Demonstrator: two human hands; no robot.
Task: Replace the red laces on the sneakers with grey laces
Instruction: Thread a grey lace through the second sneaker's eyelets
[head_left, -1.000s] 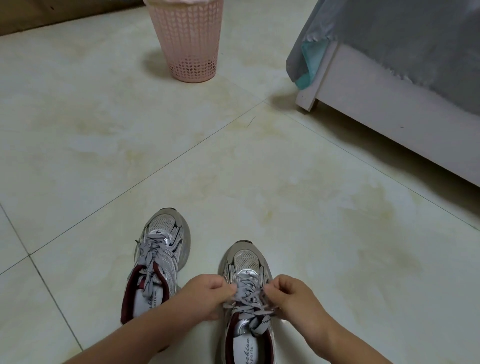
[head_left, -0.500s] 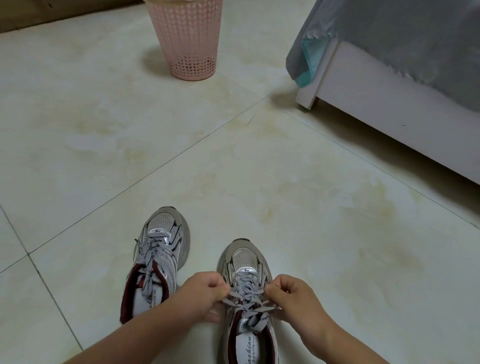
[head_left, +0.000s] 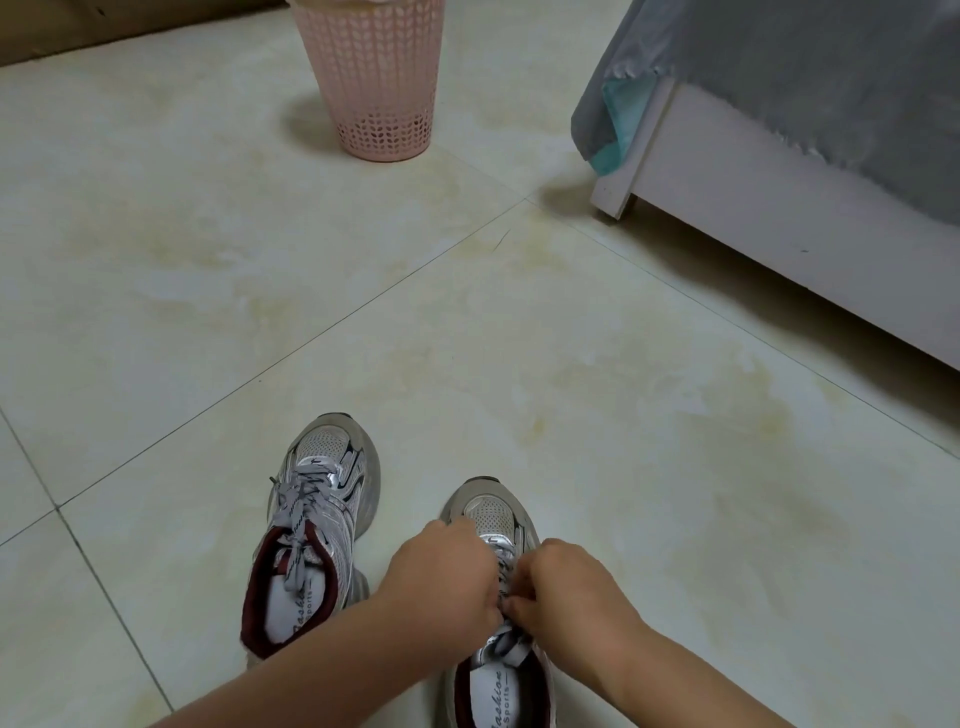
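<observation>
Pinching is seen at the middle of the right-hand sneaker (head_left: 493, 525), where both hands are brought together over its grey lace (head_left: 511, 642). The left hand (head_left: 447, 582) is curled with its fingertips closed on the lace over the eyelet rows, and the right hand (head_left: 566, 592) is likewise curled, its thumb and forefinger nipped on the same lace just beside the left. Exactly which strands are held cannot be told, since the knuckles cover them. A loose flat loop of the lace is left showing below the hands, lying on the tongue near the dark red collar.

The left-hand sneaker (head_left: 322, 525) stands on the tiled floor (head_left: 208, 312) just beside the other, toes pointed away, already threaded with a grey lace (head_left: 304, 493) whose ends hang into the opening. No red lace can be seen anywhere. The work is judged to be near its end, with only tightening or tying on the second shoe left.

The lace is judged to be soft, flat, light and limp, so it is best taken close to the eyelets or at its stiff tips, where it can be steered. The sneaker is light enough to be dragged if the lace is pulled hard, and should be steadied.

A pink perforated basket (head_left: 382, 93) stands well apart at the far side, and a white bed frame (head_left: 779, 223) draped in a grey cover (head_left: 805, 67) is set to the right
</observation>
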